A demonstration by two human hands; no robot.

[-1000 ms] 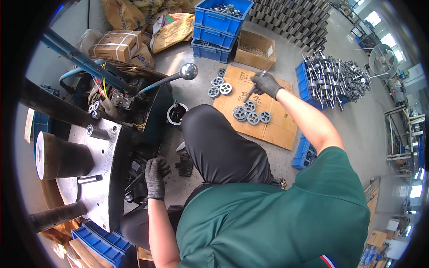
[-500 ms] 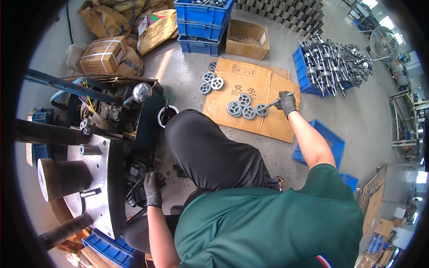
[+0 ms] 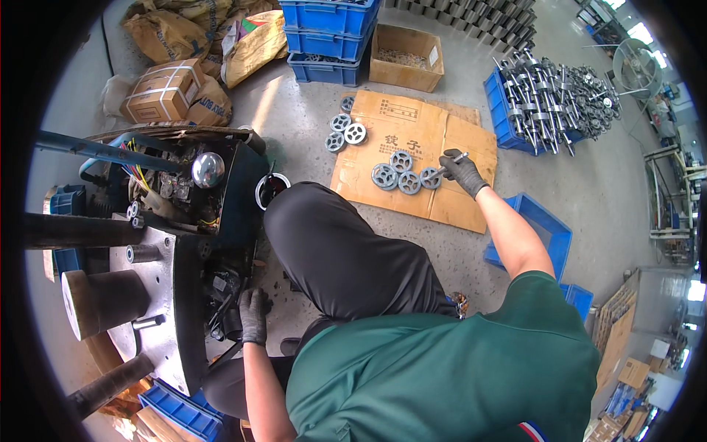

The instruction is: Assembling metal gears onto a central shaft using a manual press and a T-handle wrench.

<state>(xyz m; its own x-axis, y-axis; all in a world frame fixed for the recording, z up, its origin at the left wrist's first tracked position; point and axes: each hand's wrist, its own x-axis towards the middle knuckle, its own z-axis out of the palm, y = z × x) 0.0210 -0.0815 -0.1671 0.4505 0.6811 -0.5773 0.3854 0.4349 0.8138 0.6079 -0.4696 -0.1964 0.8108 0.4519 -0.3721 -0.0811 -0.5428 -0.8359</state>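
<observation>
My right hand [image 3: 464, 174], in a dark grey glove, is closed around a thin metal shaft [image 3: 440, 174]. The shaft's lower end reaches a grey spoked metal wheel [image 3: 430, 177], and whether it sits in the hub I cannot tell. Several similar wheels [image 3: 401, 161] lie beside it on flattened cardboard [image 3: 456, 199]. Another cluster of spoked wheels [image 3: 355, 133] is at the cardboard's left edge. My left hand [image 3: 254, 313], also gloved, hangs beside the machine [image 3: 168, 295] with its fingers loosely extended and nothing visible in them.
At left, the machine has thick columns [image 3: 81, 231] and a lever with a shiny ball [image 3: 208, 170]. Blue crates [image 3: 328, 44] and an open carton [image 3: 405, 70] stand at the back. Shafts fill a blue crate [image 3: 501, 118] at right, near another blue bin [image 3: 541, 228].
The ball-ended lever has swung left and toward me. My right hand has shifted slightly left, with the shaft still in it. My left hand has barely moved.
</observation>
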